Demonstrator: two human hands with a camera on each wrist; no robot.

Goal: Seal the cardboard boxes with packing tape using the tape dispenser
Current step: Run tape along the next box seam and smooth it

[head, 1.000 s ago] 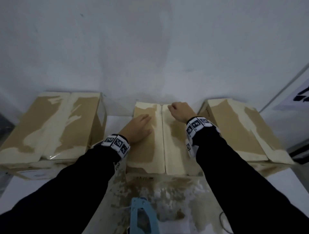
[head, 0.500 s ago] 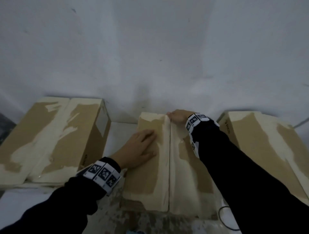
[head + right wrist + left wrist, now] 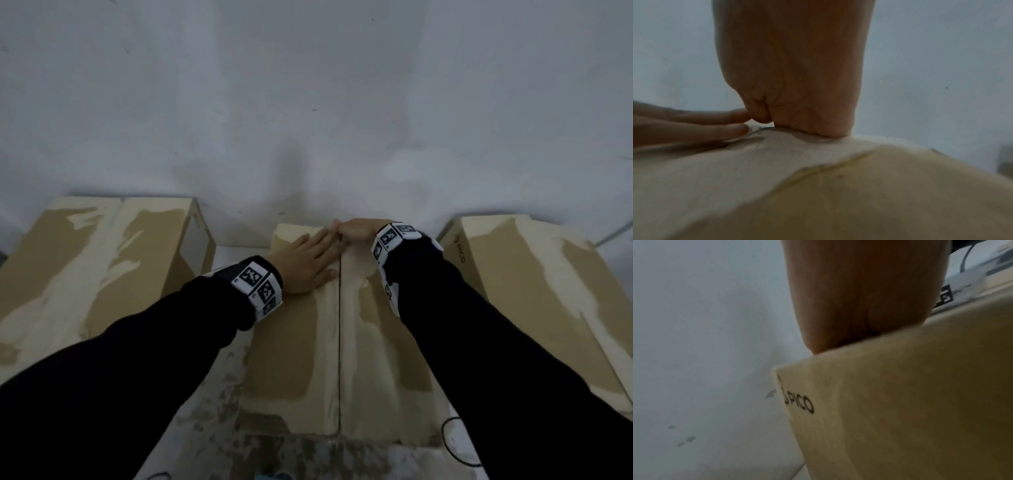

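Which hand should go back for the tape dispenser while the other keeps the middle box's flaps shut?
Probably the right hand: it is curled at the far end of the middle box, near the seam. The left hand lies flat on the left flap, well placed to keep pressing.

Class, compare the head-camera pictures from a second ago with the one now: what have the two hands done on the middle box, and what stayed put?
The right hand slid along the seam to the far edge of the middle box, its fingers curled there. The left hand, flat on the left flap, moved farther too, until its fingertips met the right hand. Neither hand took up or let go of anything. The left box and right box stayed where they were.
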